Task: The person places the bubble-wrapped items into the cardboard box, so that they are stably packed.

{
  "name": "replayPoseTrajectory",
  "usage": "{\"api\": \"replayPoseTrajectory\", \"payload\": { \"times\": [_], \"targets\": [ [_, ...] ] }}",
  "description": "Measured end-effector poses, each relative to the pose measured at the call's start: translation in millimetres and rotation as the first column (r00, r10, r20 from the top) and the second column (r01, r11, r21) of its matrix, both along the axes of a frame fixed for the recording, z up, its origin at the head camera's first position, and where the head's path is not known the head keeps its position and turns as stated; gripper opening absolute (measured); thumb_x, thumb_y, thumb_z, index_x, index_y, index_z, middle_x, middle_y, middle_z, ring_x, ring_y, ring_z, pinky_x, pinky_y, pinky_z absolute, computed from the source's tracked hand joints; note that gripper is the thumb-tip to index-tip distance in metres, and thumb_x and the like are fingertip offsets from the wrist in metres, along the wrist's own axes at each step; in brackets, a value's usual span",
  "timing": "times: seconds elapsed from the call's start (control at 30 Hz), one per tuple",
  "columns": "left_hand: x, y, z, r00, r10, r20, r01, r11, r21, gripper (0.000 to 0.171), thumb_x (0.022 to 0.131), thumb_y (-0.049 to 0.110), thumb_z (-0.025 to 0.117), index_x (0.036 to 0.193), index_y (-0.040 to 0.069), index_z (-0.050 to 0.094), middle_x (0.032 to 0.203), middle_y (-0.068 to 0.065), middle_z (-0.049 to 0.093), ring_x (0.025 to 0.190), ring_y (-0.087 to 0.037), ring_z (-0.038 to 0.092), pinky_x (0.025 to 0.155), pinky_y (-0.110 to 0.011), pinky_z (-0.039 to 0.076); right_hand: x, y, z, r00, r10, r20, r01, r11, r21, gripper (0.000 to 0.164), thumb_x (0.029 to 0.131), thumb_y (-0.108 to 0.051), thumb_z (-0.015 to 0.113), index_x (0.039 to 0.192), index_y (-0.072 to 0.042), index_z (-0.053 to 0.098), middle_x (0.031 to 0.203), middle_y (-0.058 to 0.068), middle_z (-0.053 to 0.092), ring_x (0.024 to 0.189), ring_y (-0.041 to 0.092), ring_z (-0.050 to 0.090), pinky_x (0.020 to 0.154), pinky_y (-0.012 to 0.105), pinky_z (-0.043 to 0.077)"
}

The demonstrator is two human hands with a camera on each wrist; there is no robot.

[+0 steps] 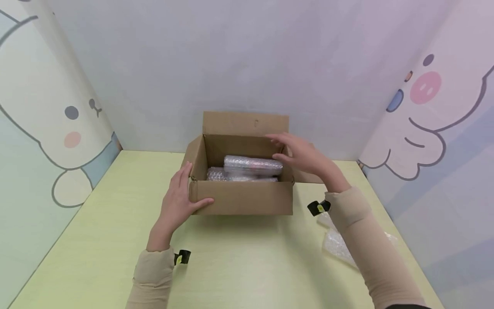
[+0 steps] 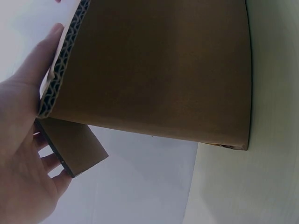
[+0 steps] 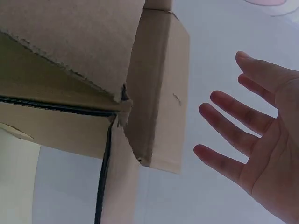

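Observation:
An opened cardboard box [image 1: 241, 197] stands with its flaps spread. Inside lie bubble-wrapped things, among them a roll-shaped bundle [image 1: 252, 165] on top of flatter bubble wrap [image 1: 217, 174]. My left hand [image 1: 178, 201] holds the box at its front left corner, thumb along the front flap and fingers behind the left flap [image 2: 77, 147]. Over the right side of the box is my right hand [image 1: 302, 154], holding nothing. In the right wrist view its fingers [image 3: 229, 133] are spread, apart from the box's back flap [image 3: 170, 93].
Loose sheets of bubble wrap [image 1: 339, 245] lie on the pale yellow table [image 1: 231, 266], partly under the right forearm. The right flap [image 1: 308, 177] sticks out sideways. Behind the box rises a pale wall [image 1: 239, 64]; side panels with cartoon animals [image 1: 426, 86] flank the table.

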State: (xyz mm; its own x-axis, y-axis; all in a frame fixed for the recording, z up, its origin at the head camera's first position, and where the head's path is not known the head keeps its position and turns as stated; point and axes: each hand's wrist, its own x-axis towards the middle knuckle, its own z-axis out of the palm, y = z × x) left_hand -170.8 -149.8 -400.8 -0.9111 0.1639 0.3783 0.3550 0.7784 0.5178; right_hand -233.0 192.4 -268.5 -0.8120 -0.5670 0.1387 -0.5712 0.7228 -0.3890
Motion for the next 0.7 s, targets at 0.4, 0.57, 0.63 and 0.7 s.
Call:
{"api": "replayPoseTrajectory", "payload": {
  "times": [0.4,0.57,0.63,0.7],
  "targets": [
    [0.7,-0.2,0.6,1.0,0.001,0.012,-0.001,1.0,0.002,0.12,0.07,0.049,0.083,0.156,0.01,0.01,0.16,-0.017,0.021,0.145,-0.039,0.024,0.109,-0.06,0.036,32.8,48.3,-17.6,0.988,-0.058,-0.142,0.023,0.972,-0.232,0.055,0.091,-0.006,0.066,0.142,-0.004,0.045,0.133,0.02,0.056,0.119,0.035,0.057,0.103,0.056,0.043],
    [0.3,0.5,-0.3,1.0,-0.001,0.006,0.001,1.0,0.005,0.12,0.069,0.049,0.083,0.156,0.011,0.01,0.159,-0.017,0.022,0.144,-0.039,0.024,0.108,-0.06,0.037,46.7,73.8,-33.3,0.97,-0.13,-0.207,0.073,0.962,-0.263,0.057,0.088,-0.001,0.067,0.141,-0.005,0.047,0.128,0.018,0.06,0.115,0.03,0.059,0.099,0.052,0.046],
    [0.2,0.7,-0.2,1.0,-0.001,0.007,0.001,1.0,0.004,0.12,0.069,0.049,0.083,0.156,0.011,0.01,0.159,-0.017,0.022,0.144,-0.039,0.024,0.108,-0.06,0.037,52.0,84.5,-40.5,0.962,-0.165,-0.219,0.105,0.96,-0.261,0.058,0.087,0.001,0.068,0.141,-0.005,0.047,0.127,0.018,0.06,0.113,0.029,0.059,0.098,0.051,0.047],
    [0.3,1.0,0.5,1.0,-0.001,0.01,0.001,1.0,0.003,0.12,0.069,0.05,0.083,0.156,0.01,0.01,0.159,-0.017,0.022,0.144,-0.039,0.024,0.109,-0.06,0.036,57.6,94.9,-47.6,0.958,-0.195,-0.211,0.137,0.956,-0.259,0.059,0.087,0.002,0.067,0.142,-0.005,0.046,0.127,0.017,0.06,0.113,0.03,0.059,0.097,0.052,0.046]
  ]
}}
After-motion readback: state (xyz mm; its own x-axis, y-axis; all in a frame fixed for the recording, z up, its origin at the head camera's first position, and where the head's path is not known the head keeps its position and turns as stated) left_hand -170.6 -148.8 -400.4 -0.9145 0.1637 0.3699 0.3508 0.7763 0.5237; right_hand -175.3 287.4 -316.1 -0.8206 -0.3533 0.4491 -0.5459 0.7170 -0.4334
